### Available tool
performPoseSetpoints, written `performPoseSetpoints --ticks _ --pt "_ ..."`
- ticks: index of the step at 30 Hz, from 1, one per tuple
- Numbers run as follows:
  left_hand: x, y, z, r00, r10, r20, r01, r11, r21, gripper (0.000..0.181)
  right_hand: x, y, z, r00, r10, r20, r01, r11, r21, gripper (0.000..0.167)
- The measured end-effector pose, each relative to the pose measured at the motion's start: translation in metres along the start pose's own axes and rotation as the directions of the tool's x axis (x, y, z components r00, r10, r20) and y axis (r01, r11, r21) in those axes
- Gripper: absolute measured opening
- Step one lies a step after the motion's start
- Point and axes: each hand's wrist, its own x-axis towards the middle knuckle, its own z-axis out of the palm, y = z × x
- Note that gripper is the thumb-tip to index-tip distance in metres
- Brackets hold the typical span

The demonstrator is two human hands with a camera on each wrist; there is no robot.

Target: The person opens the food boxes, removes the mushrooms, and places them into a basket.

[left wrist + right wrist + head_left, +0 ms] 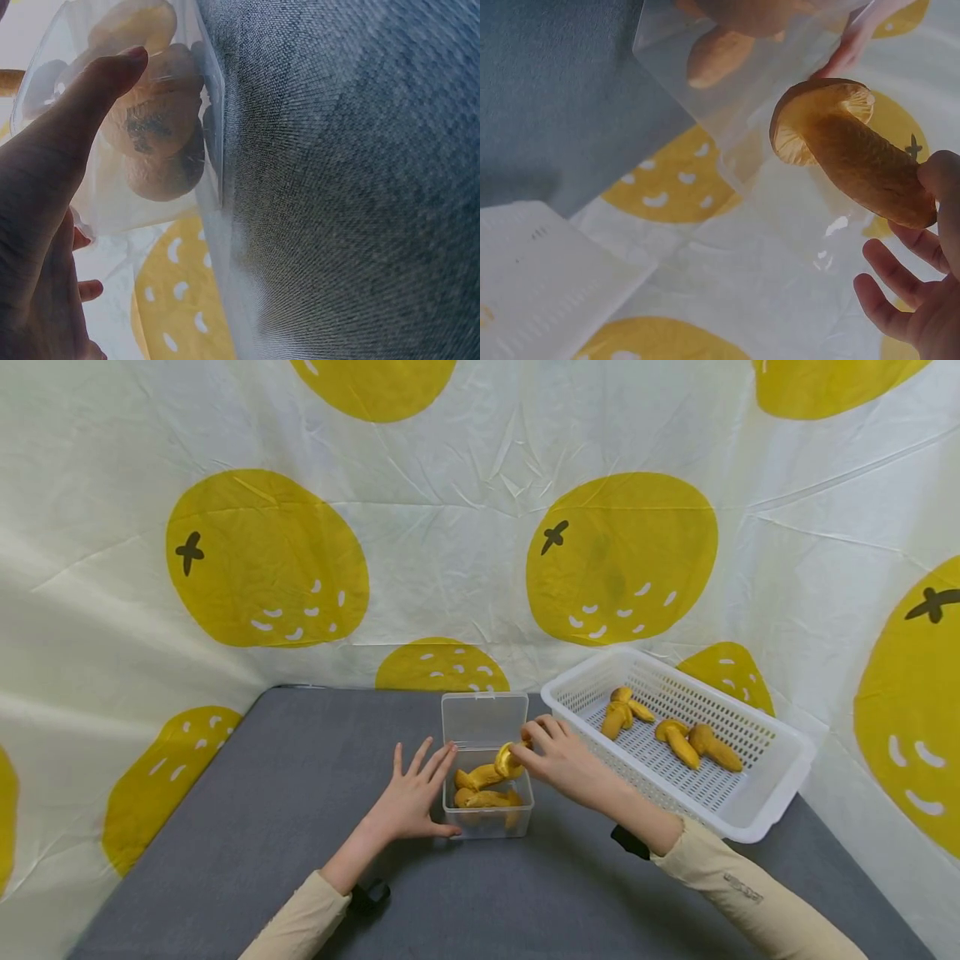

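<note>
A small clear plastic box (480, 827) stands on the table with its hinged lid (483, 718) raised at the back. Several yellow-brown mushrooms (483, 799) lie inside it. My left hand (408, 800) is at the box's left side, fingers spread and fairly straight; in the left wrist view the thumb (97, 90) lies along the clear wall. Over the box's right rear part, my right hand (572, 767) pinches a mushroom (862, 157) by the end of its stem. The mushroom's cap points toward the box, with its pale gills showing in the right wrist view.
A white perforated basket (780, 814) sits to the right, angled against the back cloth, with several mushrooms (678, 743) on its floor. The grey tabletop (300, 777) spreads around the box. White cloth (450, 568) with yellow fruit prints rises behind and at the sides.
</note>
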Motion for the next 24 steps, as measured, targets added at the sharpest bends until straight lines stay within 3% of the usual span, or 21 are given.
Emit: performPoseSetpoints --ticks 7,13,24 --pt "0.000 0.000 0.000 1.000 -0.001 -0.003 0.001 1.000 0.008 0.118 -0.010 0.009 -0.015 0.999 0.036 -0.006 -0.036 0.999 0.034 0.035" --pt "-0.001 0.000 -0.002 1.000 0.001 0.007 -0.001 1.000 0.001 0.117 -0.025 0.024 -0.022 0.996 0.051 -0.068 -0.048 0.998 0.031 0.009" --pt "0.000 0.000 0.000 1.000 -0.001 0.011 0.001 1.000 0.013 0.118 -0.053 0.058 -0.048 0.989 0.144 -0.035 -0.145 0.989 -0.022 0.022"
